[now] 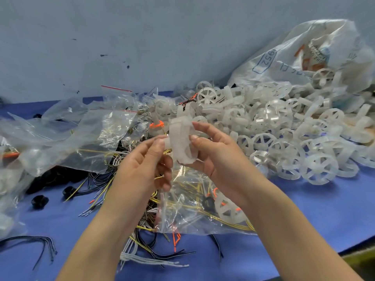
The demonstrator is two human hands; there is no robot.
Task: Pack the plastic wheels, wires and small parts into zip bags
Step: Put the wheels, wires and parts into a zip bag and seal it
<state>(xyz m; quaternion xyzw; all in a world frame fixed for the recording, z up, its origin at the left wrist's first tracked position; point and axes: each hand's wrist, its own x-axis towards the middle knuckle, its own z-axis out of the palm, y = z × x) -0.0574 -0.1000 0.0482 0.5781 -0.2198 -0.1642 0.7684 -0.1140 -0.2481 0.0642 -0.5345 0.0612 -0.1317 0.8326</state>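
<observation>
Both my hands are raised over the blue table [304, 216]. My right hand [215, 155] grips a stack of translucent white plastic wheels [180, 138] seen edge-on. My left hand [146, 165] pinches the stack's left side with thumb and forefinger; its lower fingers hold the top edge of a clear zip bag [192, 207], which hangs below and contains yellow wires, a wheel and a small black part. A large heap of white wheels [284, 130] lies to the right. Loose wires [146, 254] are spread near the front.
A big white sack [294, 57] spills wheels at the back right. Empty and filled clear zip bags [77, 134] pile up on the left. Small black parts [39, 201] lie at the left front. A grey wall stands behind; the table edge shows at bottom right.
</observation>
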